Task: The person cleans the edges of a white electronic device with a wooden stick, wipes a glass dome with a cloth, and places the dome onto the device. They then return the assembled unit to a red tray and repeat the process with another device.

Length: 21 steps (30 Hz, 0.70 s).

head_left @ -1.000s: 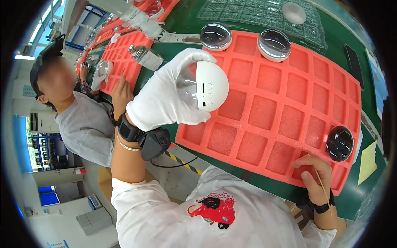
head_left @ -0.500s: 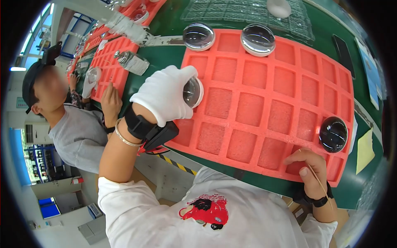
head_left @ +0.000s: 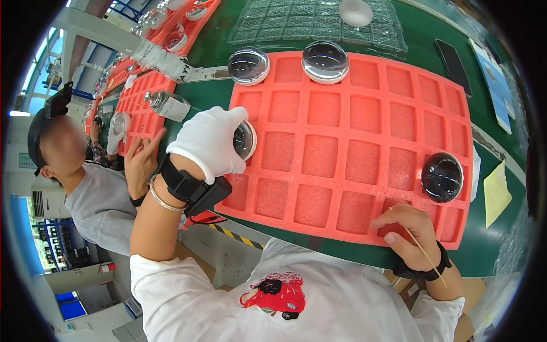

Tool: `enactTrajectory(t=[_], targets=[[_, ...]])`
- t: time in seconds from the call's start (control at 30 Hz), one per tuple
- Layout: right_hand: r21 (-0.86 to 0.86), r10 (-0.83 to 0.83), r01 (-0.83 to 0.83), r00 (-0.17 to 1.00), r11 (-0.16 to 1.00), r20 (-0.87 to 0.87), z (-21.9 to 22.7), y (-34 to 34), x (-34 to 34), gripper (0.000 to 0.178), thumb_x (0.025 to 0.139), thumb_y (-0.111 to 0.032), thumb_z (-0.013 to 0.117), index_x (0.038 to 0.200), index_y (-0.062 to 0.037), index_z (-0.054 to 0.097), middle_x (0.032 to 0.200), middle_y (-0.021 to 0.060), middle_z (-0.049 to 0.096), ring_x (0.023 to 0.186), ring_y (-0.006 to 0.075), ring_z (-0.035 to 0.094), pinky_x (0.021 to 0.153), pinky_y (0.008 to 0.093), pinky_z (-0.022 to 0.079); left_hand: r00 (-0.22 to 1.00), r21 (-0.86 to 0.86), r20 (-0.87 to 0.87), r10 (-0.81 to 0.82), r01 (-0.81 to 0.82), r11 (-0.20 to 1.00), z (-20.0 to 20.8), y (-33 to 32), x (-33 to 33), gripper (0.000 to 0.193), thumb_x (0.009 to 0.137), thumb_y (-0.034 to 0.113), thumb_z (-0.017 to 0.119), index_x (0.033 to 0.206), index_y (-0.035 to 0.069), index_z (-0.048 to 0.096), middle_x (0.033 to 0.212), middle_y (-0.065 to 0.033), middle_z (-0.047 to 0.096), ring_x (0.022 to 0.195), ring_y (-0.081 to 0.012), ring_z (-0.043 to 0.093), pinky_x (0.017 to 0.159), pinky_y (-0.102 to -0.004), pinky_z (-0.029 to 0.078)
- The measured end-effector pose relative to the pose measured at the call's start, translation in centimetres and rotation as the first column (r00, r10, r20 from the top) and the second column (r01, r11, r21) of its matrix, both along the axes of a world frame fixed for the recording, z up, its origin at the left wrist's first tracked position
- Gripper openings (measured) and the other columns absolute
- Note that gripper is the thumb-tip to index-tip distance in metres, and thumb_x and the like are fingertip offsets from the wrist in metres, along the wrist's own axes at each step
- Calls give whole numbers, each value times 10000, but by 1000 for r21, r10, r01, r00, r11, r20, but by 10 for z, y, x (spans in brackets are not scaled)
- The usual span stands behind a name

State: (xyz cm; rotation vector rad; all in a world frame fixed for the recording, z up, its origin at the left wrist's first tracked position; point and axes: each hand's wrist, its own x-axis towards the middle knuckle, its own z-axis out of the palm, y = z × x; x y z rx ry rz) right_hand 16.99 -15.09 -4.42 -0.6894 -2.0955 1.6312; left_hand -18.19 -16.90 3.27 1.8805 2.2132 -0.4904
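Turned over since the frame 1.0 s ago, the gripped dome (head_left: 244, 141) now shows its clear side at the left edge of the red foam tray (head_left: 285, 127). White-gloved, the left hand (head_left: 206, 142) grasps it, thumb and fingers spanning it from the left; I cannot tell whether it sits inside a compartment. Handling it well probably calls for a light, even hold, with the white rim kept from scraping the foam walls. Near the tray's near-right corner, the bare right hand (head_left: 409, 232) is curled around a thin stick (head_left: 421, 251). On the green bench (head_left: 211, 93), the tray carries 3 more: a corner dome (head_left: 249, 65) at far left, a far-edge dome (head_left: 325, 61) and a right-side dome (head_left: 443, 178). Toward the bench's far edge, a clear plastic tray (head_left: 273, 24) bears a white dome (head_left: 355, 11). Left of the foam is a capped bottle (head_left: 171, 107), contents unclear.
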Motion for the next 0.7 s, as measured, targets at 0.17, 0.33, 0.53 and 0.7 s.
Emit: enactTrajectory(t=[0.17, 0.33, 0.53, 0.7], targets=[[-17, -33, 33, 999, 999, 8, -1, -4, -1, 229, 830, -156, 628, 980, 13, 668, 881, 130, 675, 809, 257, 620, 748, 340, 480, 981, 117, 172, 93, -114, 987, -10, -19, -3, 787, 567, 177, 824, 1272, 116, 482, 1044, -192, 594, 986, -372, 591, 836, -411, 500], [-38, -71, 72, 997, 997, 29, 4, -4, 0, 293, 852, -251, 603, 955, 15, 673, 883, 130, 680, 806, 253, 619, 750, 334, 474, 911, 461, 412, 5, -213, 862, -42, -46, -12, 902, 558, 121, 850, 1355, 100, 426, 1149, -184, 561, 1060, -337, 574, 905, -379, 484], [-29, -145, 145, 989, 989, -1, 5, -9, 5, 333, 853, -290, 596, 938, 22, 671, 873, 133, 682, 806, 251, 621, 754, 336, 469, 900, 650, 419, -119, -206, 732, -60, -55, -21, 857, 544, 123, 866, 1300, 69, 465, 1167, -171, 565, 1027, -325, 595, 888, -369, 498], [4, -157, 157, 988, 988, 6, 6, -12, 4, 324, 844, -278, 602, 933, 26, 669, 866, 135, 682, 807, 250, 623, 753, 336, 468, 858, 537, 509, -63, -260, 803, -48, -43, -16, 729, 553, 106, 848, 1205, 52, 525, 1094, -136, 612, 977, -295, 622, 859, -358, 509]])
